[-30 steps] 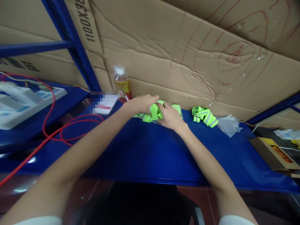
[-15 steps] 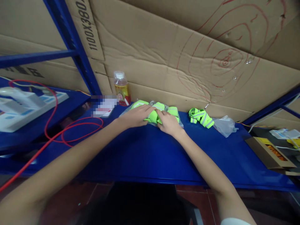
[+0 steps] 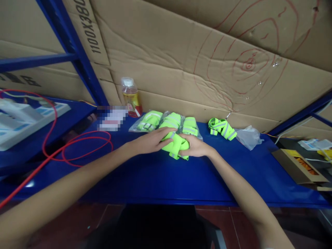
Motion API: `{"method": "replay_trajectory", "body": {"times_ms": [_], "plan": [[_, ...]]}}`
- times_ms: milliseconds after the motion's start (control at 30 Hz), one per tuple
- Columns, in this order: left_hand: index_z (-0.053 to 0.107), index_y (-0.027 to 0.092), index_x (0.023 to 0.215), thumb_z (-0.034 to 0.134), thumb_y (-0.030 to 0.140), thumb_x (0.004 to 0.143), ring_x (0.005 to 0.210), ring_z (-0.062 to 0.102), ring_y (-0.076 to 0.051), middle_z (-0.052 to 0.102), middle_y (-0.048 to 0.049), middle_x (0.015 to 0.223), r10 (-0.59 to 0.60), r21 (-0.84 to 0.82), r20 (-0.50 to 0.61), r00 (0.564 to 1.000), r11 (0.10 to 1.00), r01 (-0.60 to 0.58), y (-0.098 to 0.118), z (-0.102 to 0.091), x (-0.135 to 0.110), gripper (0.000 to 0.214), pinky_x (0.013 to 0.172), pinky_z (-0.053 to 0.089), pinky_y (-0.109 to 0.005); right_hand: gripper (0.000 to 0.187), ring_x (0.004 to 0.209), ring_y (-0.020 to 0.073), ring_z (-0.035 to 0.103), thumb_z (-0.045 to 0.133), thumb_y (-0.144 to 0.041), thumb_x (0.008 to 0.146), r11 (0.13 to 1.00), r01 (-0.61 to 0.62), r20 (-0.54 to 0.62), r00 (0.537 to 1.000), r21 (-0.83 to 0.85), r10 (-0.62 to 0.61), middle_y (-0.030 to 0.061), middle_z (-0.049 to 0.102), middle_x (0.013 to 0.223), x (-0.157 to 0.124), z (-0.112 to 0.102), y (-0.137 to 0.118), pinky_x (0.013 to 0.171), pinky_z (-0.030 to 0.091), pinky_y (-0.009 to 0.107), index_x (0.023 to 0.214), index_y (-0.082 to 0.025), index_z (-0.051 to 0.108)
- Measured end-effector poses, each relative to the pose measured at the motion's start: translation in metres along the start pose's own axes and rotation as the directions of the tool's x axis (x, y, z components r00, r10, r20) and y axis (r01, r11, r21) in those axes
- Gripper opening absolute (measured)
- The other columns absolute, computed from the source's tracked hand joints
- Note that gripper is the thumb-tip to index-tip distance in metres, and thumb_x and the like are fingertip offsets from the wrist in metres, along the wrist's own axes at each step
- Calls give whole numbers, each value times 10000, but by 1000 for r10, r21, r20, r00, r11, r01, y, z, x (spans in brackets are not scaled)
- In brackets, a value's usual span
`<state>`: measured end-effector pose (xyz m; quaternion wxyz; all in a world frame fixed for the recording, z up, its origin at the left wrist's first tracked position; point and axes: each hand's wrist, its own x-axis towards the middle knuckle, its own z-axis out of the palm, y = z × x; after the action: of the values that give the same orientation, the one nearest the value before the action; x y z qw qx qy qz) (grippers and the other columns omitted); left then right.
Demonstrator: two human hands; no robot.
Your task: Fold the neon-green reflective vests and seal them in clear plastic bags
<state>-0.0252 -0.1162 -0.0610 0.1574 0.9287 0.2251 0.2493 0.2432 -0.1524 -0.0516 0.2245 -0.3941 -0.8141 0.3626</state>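
"Where do we locate the strap bundle?"
"We find it between the left hand and the right hand, before three bagged bundles in a row on the table."
"What do we note behind?"
"We see the cardboard panel; before it, left of the row, stands the bottle."
"And rightward?"
"We meet a loose strap, then a plastic bag, then, farther right, a box."
"Leftward?"
"We trace a looped cable; beyond it lies the power strip."
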Motion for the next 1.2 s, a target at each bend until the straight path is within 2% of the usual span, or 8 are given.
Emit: {"method": "replay_trajectory", "body": {"times_ms": [233,400,500,667,833,933,1100,1200], "plan": [[549,187,1437,464,435,1147,1300,689,-277,696,-147,1368,45,28,-53,998,999,-44,-15,29,-17,392,1129,575,-447,860,1317,298,699,930,-365,740,994,2,-73,997,-113,-10,112,719,1467,-18,11,-3,1137,533,417,1523,-200,613],[589,207,1379,493,497,1137,1199,746,-260,716,-137,1328,205,231,-97,974,956,-178,-27,33,-29,390,1038,641,-414,862,1371,361,680,885,-495,824,868,-109,-144,989,-484,44,135,687,1523,-27,28,-31,1102,563,491,1586,-262,554],[597,202,1374,523,434,1138,1183,754,-239,741,-126,1287,229,219,-159,960,957,-192,-29,35,-27,339,1037,651,-405,849,1284,369,725,851,-484,839,800,-164,-180,981,-578,71,151,720,1467,-28,35,-36,1019,594,472,1589,-241,537],[599,198,1385,534,336,1138,1260,723,-228,729,-128,1346,182,152,-160,970,976,-157,-24,33,-20,290,1082,628,-399,741,1038,303,794,778,-324,844,840,-134,-181,983,-525,44,101,816,1239,-22,31,-24,858,590,371,1550,-228,574],[629,188,1330,514,296,1138,1296,694,-250,728,-132,1340,183,280,-154,971,950,-134,-21,35,-19,248,1120,592,-428,478,871,214,767,799,-282,824,969,-62,-170,985,-239,21,23,819,1021,-16,21,-8,802,569,309,1290,-202,733],[688,207,1216,504,188,1112,1262,709,-250,702,-119,1409,201,390,-117,973,910,-141,-21,37,-21,212,1037,618,-389,396,851,209,740,800,-287,846,971,-61,-128,991,-230,32,30,802,997,-14,17,-6,808,570,318,1224,-179,752],[655,325,1444,518,70,1037,1273,694,-239,641,-61,1520,207,451,50,977,868,-207,-14,29,-20,499,999,609,-336,500,1089,285,711,841,-368,873,883,-53,-106,994,-466,5,124,720,1182,-20,16,-15,974,579,422,1314,-164,724],[665,354,1457,535,82,1036,1266,681,-233,679,-41,1456,207,406,87,974,886,-225,-12,25,-17,518,1009,604,-334,736,1174,304,704,868,-487,873,877,-49,-153,988,-477,-28,138,683,1304,-27,17,-17,1006,593,447,1494,-194,603]]}}
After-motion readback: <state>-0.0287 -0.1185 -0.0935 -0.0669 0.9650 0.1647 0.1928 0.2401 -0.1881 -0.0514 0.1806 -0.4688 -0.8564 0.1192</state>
